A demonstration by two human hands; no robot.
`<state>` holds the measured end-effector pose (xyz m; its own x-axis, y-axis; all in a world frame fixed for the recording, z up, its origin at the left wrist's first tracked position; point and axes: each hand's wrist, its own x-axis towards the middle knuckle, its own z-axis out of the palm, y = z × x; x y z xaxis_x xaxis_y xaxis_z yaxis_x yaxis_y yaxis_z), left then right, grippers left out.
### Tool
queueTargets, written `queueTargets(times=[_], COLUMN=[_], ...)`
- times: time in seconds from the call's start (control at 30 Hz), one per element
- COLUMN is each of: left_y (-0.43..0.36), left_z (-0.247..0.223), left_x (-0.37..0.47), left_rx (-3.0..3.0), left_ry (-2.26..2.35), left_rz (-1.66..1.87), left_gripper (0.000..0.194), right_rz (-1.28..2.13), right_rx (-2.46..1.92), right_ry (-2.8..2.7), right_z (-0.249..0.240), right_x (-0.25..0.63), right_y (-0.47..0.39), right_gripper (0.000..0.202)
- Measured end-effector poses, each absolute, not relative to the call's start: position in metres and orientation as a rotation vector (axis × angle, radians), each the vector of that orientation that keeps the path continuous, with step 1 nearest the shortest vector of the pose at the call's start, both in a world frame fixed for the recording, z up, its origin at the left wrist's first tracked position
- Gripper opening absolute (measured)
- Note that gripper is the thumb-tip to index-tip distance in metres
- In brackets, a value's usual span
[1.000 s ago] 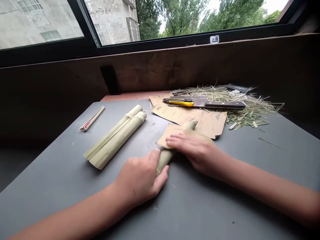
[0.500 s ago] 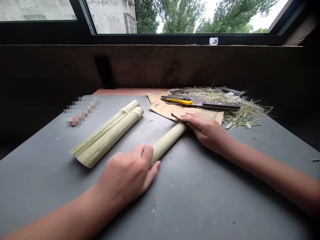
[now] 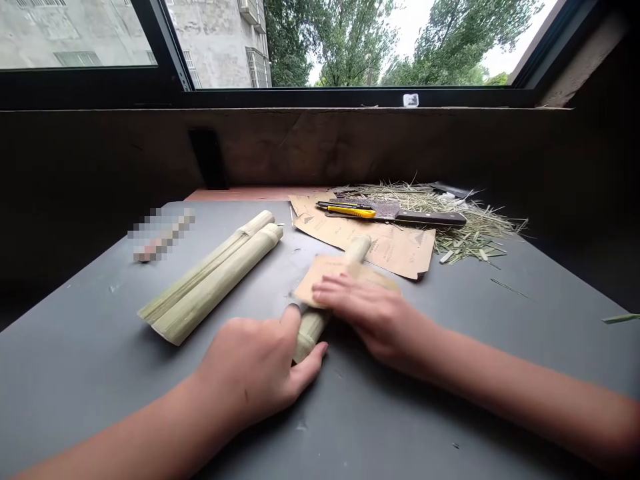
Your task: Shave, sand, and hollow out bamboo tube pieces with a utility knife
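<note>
Gripping the near end of a bamboo piece [image 3: 313,328], the left hand [image 3: 260,360] sits at the near middle of a grey table [image 3: 380,427], pinching that end between the thumb on the right and a bent forefinger on the left; the tips of its other fingers are hidden. From there the bamboo piece slants far and to the right, its far end overlapping a large brown sheet [image 3: 395,250] in view. Just beyond the left hand, the right hand [image 3: 363,303] lies across the bamboo on a small piece of sandpaper [image 3: 310,283], its fingers slightly blurred, pressed together and pointing left; its thumb is out of sight, so I cannot tell whether it pinches. On the left, two bamboo pieces [image 3: 220,287] lie side by side, with a small pixelated object [image 3: 163,240] farther left. On the large sheet, a yellow cutter [image 3: 353,211] overlaps the blade of a dark-handled knife [image 3: 433,218], and a heap of shavings [image 3: 477,227] spreads behind and to the right. Beyond are a dark wall [image 3: 325,147] and a window frame [image 3: 300,99], with trees [image 3: 350,47] outside
</note>
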<state>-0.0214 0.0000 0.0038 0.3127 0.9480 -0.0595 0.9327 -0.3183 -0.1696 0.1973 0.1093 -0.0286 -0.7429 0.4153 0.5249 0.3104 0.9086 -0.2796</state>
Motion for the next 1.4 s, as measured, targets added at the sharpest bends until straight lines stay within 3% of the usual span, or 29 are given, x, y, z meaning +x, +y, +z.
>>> queueTargets(times=[0.2, 0.37, 0.63, 0.9, 1.1, 1.3, 1.4], left_y=[0.010, 0.010, -0.006, -0.001, 0.002, 0.001, 0.002], left_z=[0.008, 0.014, 0.007, 0.000, -0.002, -0.001, 0.000], left_x=[-0.027, -0.028, -0.024, -0.029, -0.029, -0.028, -0.029], left_rx=[-2.625, -2.642, -2.346, -2.435, -2.459, -2.465, -2.471], left_ry=[-1.887, -1.842, -1.722, -1.692, -1.743, -1.767, -1.787], left_rz=[0.220, 0.314, 0.178, 0.160, 0.151, 0.130, 0.126], left_gripper=[0.045, 0.048, 0.041, 0.040, 0.040, 0.040, 0.042], right_rz=[0.184, 0.276, 0.167, 0.137, 0.164, 0.071, 0.041], right_rx=[-0.668, -0.360, -0.743, -0.764, -0.714, -0.616, -0.534], right_ry=[-2.352, -2.508, -2.351, -2.387, -2.604, -2.779, -2.766], right_z=[-0.026, -0.031, -0.042, -0.044, -0.019, -0.003, -0.011], right_x=[0.196, 0.196, 0.222, 0.214, 0.219, 0.225, 0.221], right_y=[0.117, 0.113, 0.173, 0.158, 0.149, 0.162, 0.173], right_gripper=[0.038, 0.039, 0.036, 0.039, 0.041, 0.062, 0.053])
